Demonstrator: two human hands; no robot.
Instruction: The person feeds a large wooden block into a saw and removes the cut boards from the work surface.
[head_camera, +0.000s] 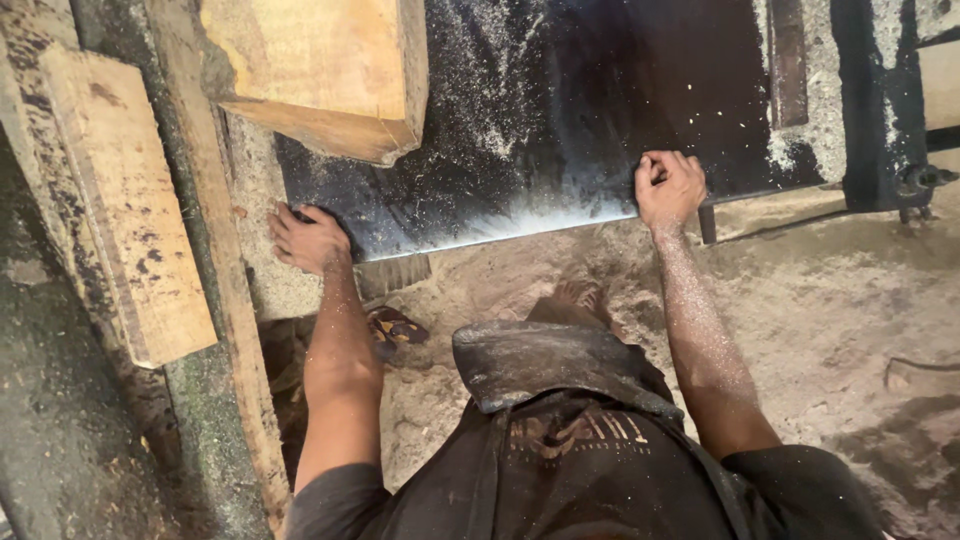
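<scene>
A dark metal machine table (560, 110), dusted with sawdust, fills the upper middle of the head view. My left hand (308, 238) grips its near left corner, fingers curled over the edge. My right hand (668, 186) clasps the near edge further right, fingers closed over the rim. A thick pale timber block (320, 70) rests on the table's far left part, beyond my left hand. Both forearms are speckled with sawdust.
A long wooden plank (125, 200) and a dark beam (215, 260) lie at the left. Sawdust covers the floor (830, 310) below the table. My bare foot (580, 298) and a sandal (395, 328) are under the edge. A metal frame with a bolt (915, 180) stands at the right.
</scene>
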